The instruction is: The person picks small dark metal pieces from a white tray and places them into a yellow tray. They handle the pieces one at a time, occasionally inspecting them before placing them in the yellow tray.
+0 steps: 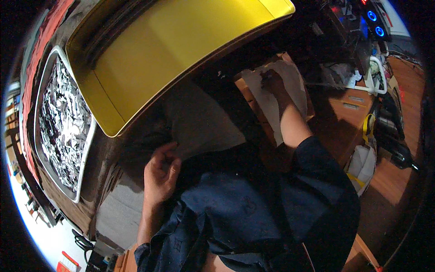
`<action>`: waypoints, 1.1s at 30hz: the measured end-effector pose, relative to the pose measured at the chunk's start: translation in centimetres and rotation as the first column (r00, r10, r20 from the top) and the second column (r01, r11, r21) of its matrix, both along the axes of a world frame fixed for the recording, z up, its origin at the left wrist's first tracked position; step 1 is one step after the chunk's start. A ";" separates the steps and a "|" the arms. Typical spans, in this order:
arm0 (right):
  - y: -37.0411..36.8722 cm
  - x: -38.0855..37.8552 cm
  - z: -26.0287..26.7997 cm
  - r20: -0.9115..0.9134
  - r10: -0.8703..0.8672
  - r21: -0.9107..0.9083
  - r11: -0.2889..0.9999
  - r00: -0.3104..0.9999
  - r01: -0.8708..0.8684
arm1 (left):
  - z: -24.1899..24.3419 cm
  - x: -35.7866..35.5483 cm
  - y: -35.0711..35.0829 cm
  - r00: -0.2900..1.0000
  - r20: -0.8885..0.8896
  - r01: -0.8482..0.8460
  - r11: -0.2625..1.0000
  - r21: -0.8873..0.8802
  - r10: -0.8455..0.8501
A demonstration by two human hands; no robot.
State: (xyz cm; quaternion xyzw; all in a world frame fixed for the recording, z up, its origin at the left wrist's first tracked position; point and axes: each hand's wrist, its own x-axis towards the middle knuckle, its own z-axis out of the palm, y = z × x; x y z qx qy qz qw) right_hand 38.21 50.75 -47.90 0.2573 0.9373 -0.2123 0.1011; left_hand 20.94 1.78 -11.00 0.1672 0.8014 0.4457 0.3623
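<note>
My left hand hovers beside my lap with its fingers apart and slightly curled, nothing seen in it, below the corner of a large yellow metal-looking tray. My right hand reaches down into shadow over a cardboard box lined with a pale sheet. Its fingers are too dark to tell whether they hold something. To the left of the yellow tray lies a white-rimmed tray filled with many small black and silvery pieces.
A brown cloth covers the surface under the trays. At the right are a wooden drawer unit, a white tubular frame, a white bag with yellow handles and black gear on the wooden floor. Blue-lit round fans glow behind.
</note>
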 end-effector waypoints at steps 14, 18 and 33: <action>-3.1 -0.9 10.0 0.191 0.091 0.038 0.994 0.977 -0.100 | -0.8 -0.1 -0.8 0.998 0.058 -0.026 0.999 0.018 0.025; -9.2 -1.3 16.4 0.162 -0.757 -0.839 0.232 0.633 0.493 | -1.4 -0.7 0.1 0.997 0.082 0.013 1.000 -0.001 -0.013; -25.8 -8.7 28.5 -0.080 -0.378 -0.975 -0.163 0.922 -0.151 | -4.3 -1.3 4.8 0.571 0.821 -0.295 0.932 0.212 -0.006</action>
